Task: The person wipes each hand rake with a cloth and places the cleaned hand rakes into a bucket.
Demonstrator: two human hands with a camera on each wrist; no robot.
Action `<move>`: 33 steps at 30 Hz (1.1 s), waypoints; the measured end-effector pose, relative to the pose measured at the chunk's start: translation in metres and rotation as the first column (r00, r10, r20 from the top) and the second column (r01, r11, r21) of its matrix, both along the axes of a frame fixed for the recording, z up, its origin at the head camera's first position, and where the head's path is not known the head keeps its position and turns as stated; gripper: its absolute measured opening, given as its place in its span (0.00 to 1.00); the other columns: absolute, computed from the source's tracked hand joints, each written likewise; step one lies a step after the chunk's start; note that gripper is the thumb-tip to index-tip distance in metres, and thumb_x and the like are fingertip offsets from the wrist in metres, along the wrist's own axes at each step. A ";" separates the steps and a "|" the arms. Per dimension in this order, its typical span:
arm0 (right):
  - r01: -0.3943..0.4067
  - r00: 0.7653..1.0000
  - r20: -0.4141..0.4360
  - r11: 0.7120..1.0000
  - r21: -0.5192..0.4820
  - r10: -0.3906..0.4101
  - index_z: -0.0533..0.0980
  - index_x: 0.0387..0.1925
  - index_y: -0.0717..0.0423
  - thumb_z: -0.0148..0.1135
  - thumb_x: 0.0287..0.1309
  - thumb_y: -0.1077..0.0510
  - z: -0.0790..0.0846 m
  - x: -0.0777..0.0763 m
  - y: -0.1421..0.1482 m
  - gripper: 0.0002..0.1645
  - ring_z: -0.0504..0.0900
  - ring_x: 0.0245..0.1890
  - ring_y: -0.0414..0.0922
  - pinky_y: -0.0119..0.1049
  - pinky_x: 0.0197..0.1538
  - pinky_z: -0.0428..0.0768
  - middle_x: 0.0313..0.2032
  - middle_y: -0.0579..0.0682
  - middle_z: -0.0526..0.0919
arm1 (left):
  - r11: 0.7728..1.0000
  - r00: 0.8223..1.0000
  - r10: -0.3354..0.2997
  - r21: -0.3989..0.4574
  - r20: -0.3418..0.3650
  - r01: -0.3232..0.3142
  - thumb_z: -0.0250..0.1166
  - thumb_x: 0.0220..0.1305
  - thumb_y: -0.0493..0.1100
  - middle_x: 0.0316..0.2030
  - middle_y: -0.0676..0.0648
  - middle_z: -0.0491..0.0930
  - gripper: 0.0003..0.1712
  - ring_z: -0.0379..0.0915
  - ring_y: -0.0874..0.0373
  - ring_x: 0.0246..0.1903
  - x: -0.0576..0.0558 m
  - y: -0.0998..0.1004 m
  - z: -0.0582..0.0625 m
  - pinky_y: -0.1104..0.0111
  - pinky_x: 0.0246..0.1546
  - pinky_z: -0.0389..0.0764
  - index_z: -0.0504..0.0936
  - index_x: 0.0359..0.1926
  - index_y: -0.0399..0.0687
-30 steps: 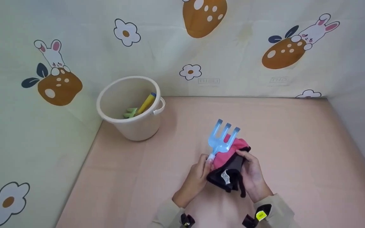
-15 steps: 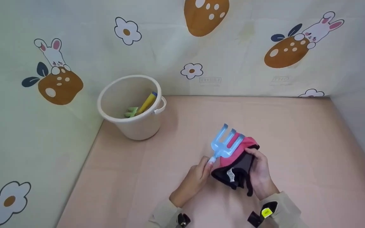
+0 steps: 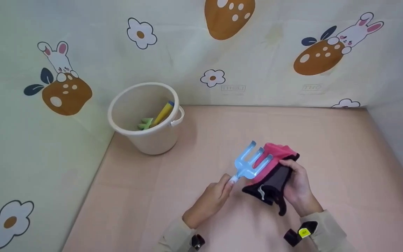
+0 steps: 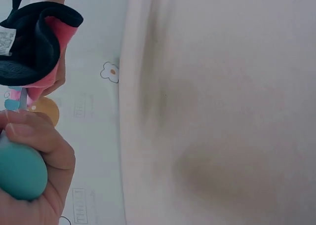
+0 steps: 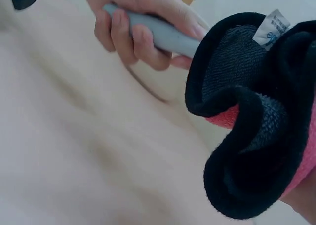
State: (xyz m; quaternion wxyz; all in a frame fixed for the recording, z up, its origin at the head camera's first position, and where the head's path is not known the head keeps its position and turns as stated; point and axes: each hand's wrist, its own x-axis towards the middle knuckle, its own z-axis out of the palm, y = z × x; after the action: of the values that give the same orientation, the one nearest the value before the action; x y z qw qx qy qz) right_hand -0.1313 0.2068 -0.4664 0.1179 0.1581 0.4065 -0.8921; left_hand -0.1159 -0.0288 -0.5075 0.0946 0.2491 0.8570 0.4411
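My left hand (image 3: 210, 198) grips a blue three-tined garden hand fork (image 3: 245, 169), its tines pointing up and away. In the left wrist view the rounded turquoise end of the handle (image 4: 22, 169) shows inside the curled fingers. A folded cloth (image 3: 274, 172), pink on one side and dark grey with black edging on the other, is held by my right hand (image 3: 298, 185), thumb on top. It hangs just right of the fork and partly behind the tines; whether they touch I cannot tell. A small white label (image 5: 271, 29) sticks out from its edge.
A cream bucket (image 3: 152, 144) stands at the back left, near the wall. Inside lie a yellow handle with a blue end (image 3: 163, 112) and a green pronged piece (image 3: 145, 123). A patterned sheet (image 3: 173, 52) rises behind the pinkish surface (image 3: 135, 203).
My right hand has moved right with the cloth, away from my left hand. The fork has shifted slightly right and toward me. The bucket stays in place.
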 end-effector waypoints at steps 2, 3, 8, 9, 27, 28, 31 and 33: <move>-0.021 0.999 -0.038 0.999 0.047 0.022 0.61 0.47 0.52 0.31 0.68 0.60 0.000 0.000 0.003 0.11 0.74 0.41 0.37 0.30 0.47 0.73 0.40 0.43 0.75 | 1.000 1.000 -0.002 -0.017 0.030 0.002 0.39 0.74 0.53 0.20 0.57 0.59 0.16 0.53 0.69 0.17 0.000 0.000 0.001 0.79 0.17 0.57 0.65 0.43 0.47; -0.028 0.998 -0.058 0.996 0.079 0.033 0.61 0.47 0.52 0.32 0.67 0.61 0.000 0.001 0.004 0.11 0.73 0.42 0.37 0.30 0.48 0.72 0.42 0.43 0.74 | 1.000 0.999 -0.002 -0.026 0.042 0.003 0.39 0.74 0.54 0.20 0.57 0.60 0.16 0.53 0.69 0.16 0.000 0.000 0.001 0.79 0.17 0.57 0.65 0.43 0.47; -0.049 0.979 -0.167 0.932 0.359 0.116 0.59 0.54 0.51 0.39 0.65 0.64 0.004 0.003 0.008 0.17 0.64 0.55 0.39 0.26 0.56 0.66 0.54 0.44 0.65 | 0.999 0.997 0.011 -0.052 0.072 -0.007 0.38 0.74 0.54 0.19 0.57 0.60 0.17 0.53 0.68 0.15 0.001 0.002 0.001 0.79 0.16 0.57 0.66 0.43 0.47; -0.048 0.973 -0.186 0.909 0.414 0.136 0.59 0.55 0.52 0.41 0.64 0.64 0.006 0.004 0.008 0.18 0.62 0.56 0.40 0.26 0.57 0.65 0.55 0.45 0.64 | 0.998 0.997 0.017 -0.055 0.077 -0.012 0.38 0.74 0.55 0.19 0.57 0.60 0.18 0.52 0.68 0.15 0.001 0.002 0.000 0.79 0.16 0.56 0.66 0.43 0.47; -0.143 0.982 -0.034 0.848 0.511 0.186 0.48 0.67 0.55 0.53 0.65 0.53 0.006 -0.001 0.032 0.36 0.70 0.50 0.34 0.23 0.53 0.70 0.55 0.45 0.65 | 0.954 0.972 0.088 0.263 0.217 -0.146 0.51 0.70 0.48 0.17 0.55 0.66 0.12 0.60 0.67 0.12 0.004 0.008 0.006 0.80 0.11 0.62 0.73 0.39 0.44; -0.173 0.978 -0.017 0.854 0.490 0.208 0.47 0.67 0.57 0.52 0.65 0.52 0.003 0.000 0.029 0.37 0.72 0.49 0.35 0.25 0.52 0.72 0.54 0.45 0.66 | 0.950 0.970 0.085 0.275 0.227 -0.147 0.51 0.70 0.48 0.16 0.54 0.67 0.12 0.61 0.67 0.11 0.004 0.009 0.007 0.79 0.10 0.63 0.73 0.40 0.45; -0.247 0.964 0.001 0.893 0.376 0.266 0.47 0.65 0.59 0.49 0.67 0.52 -0.006 0.004 0.019 0.34 0.79 0.43 0.38 0.30 0.47 0.78 0.47 0.47 0.74 | 0.943 0.970 0.078 0.297 0.232 -0.147 0.51 0.70 0.48 0.17 0.53 0.68 0.12 0.61 0.67 0.11 0.005 0.013 0.011 0.79 0.10 0.64 0.73 0.41 0.44; -0.292 0.953 0.009 0.910 0.294 0.303 0.50 0.62 0.58 0.46 0.68 0.51 -0.009 0.006 0.012 0.28 0.80 0.41 0.39 0.31 0.46 0.79 0.43 0.47 0.77 | 0.942 0.969 0.074 0.303 0.236 -0.146 0.51 0.70 0.48 0.17 0.51 0.68 0.12 0.60 0.67 0.11 0.005 0.015 0.013 0.79 0.10 0.64 0.73 0.41 0.43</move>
State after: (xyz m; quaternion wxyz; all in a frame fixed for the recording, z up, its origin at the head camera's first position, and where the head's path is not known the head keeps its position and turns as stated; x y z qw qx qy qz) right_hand -0.1254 0.2186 -0.4758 0.2202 0.0935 0.5551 -0.7966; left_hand -0.1104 -0.0136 -0.4946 0.1232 0.1620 0.7714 0.6029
